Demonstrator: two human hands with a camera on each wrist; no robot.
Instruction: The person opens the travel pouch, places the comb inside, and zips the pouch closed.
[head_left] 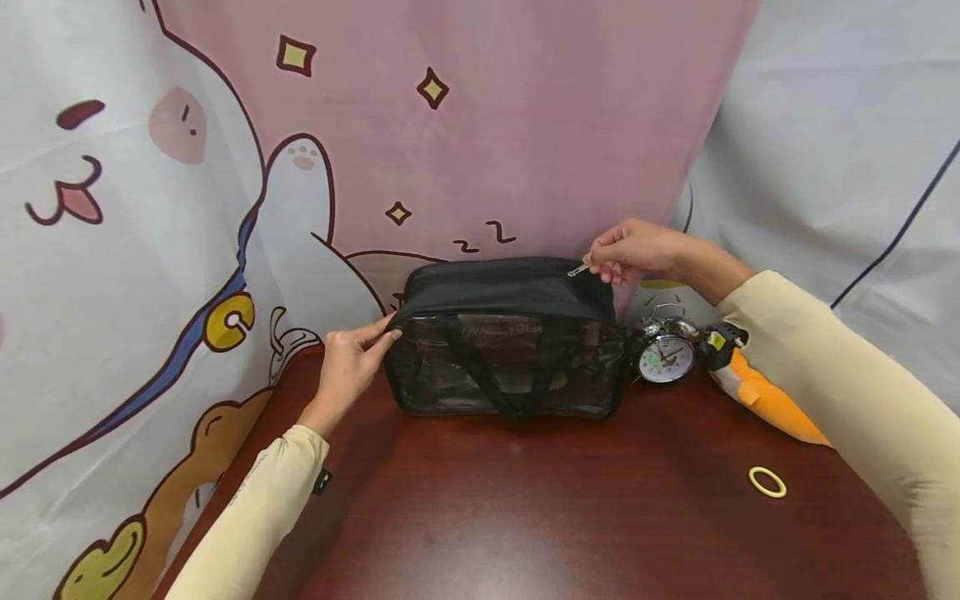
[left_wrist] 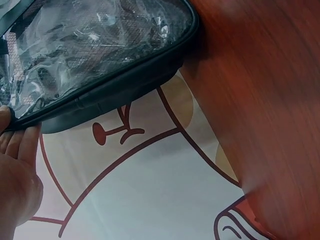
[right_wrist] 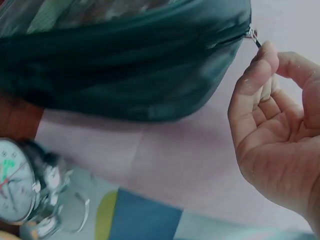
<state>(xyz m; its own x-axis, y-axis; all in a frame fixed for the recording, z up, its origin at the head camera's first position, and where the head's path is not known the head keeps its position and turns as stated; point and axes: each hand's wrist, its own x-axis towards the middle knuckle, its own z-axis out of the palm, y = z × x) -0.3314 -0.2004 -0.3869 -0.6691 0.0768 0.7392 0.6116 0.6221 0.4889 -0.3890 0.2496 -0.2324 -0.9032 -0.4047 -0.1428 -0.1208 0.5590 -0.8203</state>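
Observation:
A black bag (head_left: 487, 290) with a clear front panel and dark straps stands on the table against the printed cloth. My left hand (head_left: 350, 367) pinches its left upper corner between thumb and fingers; the left wrist view shows the fingers (left_wrist: 29, 145) under the dark edge. Over the top right end, my right hand (head_left: 637, 248) pinches a small metal zipper pull (head_left: 578, 270) between thumb and forefinger. In the right wrist view the zipper slider (right_wrist: 251, 34) sits at the end of the bag's dark top. What the bag holds is unclear through the shiny plastic.
Right of the bag stands a silver twin-bell alarm clock (head_left: 665, 357). Beside it are a small black object (head_left: 722, 348) and an orange and white plush thing (head_left: 776, 404). A pale yellow ring (head_left: 767, 482) lies on the dark red table (head_left: 517, 517). Printed cloth hangs behind.

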